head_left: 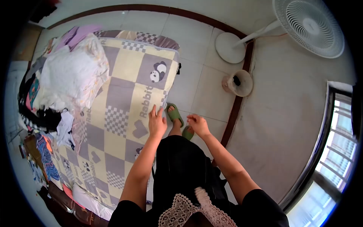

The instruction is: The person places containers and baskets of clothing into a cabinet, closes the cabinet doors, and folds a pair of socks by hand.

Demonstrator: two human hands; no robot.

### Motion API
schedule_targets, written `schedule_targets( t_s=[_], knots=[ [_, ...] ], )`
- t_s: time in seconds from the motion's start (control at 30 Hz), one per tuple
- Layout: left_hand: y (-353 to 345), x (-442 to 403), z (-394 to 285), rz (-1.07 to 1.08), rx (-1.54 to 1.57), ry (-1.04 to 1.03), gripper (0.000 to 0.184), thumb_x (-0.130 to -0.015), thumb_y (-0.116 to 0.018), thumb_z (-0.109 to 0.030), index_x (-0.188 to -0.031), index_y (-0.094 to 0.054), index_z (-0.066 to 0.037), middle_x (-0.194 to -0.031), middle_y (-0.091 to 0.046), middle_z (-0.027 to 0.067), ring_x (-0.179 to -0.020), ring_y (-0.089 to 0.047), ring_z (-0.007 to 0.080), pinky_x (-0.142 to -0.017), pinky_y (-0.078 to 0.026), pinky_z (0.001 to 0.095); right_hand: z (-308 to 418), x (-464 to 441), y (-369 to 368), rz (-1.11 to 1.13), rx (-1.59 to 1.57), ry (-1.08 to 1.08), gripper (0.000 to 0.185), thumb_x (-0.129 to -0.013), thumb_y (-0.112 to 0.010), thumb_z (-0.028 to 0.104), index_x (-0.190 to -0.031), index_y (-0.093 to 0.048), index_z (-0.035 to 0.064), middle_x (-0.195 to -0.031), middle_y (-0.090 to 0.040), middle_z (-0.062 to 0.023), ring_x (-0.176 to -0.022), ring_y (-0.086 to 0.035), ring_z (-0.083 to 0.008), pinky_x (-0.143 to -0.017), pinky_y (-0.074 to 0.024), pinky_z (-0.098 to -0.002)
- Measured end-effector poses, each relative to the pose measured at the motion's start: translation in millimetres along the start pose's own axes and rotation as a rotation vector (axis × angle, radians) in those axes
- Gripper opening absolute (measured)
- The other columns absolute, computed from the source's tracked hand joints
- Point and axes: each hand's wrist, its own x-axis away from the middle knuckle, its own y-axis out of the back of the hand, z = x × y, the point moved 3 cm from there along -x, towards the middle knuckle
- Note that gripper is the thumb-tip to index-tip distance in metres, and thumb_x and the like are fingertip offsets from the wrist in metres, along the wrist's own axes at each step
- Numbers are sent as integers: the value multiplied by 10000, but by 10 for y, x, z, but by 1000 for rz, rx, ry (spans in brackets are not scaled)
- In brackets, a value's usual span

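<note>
My left hand [157,122] is over the right edge of a bed covered with a checkered panda-print sheet [124,90]; its fingers are apart and nothing is in it. To the right, my right hand [198,125] hangs above the tiled floor with its fingers curled together; whether something small is between them cannot be made out. Below the hands show my feet in green slippers [174,115]. A white cloth [73,73] lies bunched on the upper left of the bed, beside a purple cloth [77,36].
A white standing fan [311,25] rises at the upper right. Near its base stands a bin [228,84] with something dark inside. Piled clothes [48,119] line the bed's left side. A barred window [336,147] is at the right.
</note>
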Motion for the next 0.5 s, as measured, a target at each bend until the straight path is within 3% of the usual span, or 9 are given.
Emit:
schedule_targets(
  t_s=[0.2,0.27,0.37,0.4,0.5],
  knots=[
    [-180,-1308,116,-110,-127,-71,548,-757,-633,-119,-1271,-446,-77,-1377,-308,197,-1217,-356,391,-1008,-332,457,-124,-1103,27,-46,-25,-64,227,-834,-542,108,-1020,-617,1,-836,-656,-94,-771,-620,-155,-732,-482,-279],
    [-197,-1671,147,-169,-123,-145,562,-757,-629,-140,-1280,-434,-70,-1397,-286,192,-1257,-306,393,-1027,-289,490,-348,-1479,-60,-121,-3,-62,193,-793,-549,127,-936,-650,45,-873,-649,-167,-803,-625,-314,-732,-490,-370],
    [-338,-2104,260,-144,-205,-201,555,-784,-605,-191,-1295,-423,-71,-1416,-255,207,-1281,-275,394,-1042,-243,526,-674,-2039,-120,-161,192,-38,186,-793,-539,118,-921,-657,51,-850,-647,-171,-798,-617,-336,-737,-495,-388],
    [-451,-2213,371,-129,-219,-240,530,-823,-552,-267,-1301,-424,-76,-1420,-254,220,-1283,-270,394,-1037,-203,559,-792,-2225,-147,-141,184,-63,186,-793,-539,118,-921,-657,51,-850,-647,-171,-798,-617,-336,-737,-495,-388],
    [-587,-2338,428,-168,-342,-277,520,-849,-503,-317,-1304,-428,-78,-1412,-283,221,-1274,-279,395,-1027,-191,565,-1094,-2854,-198,-105,306,-137,220,-775,-534,104,-953,-659,71,-912,-639,-166,-881,-605,-321,-782,-489,-390]
  ],
)
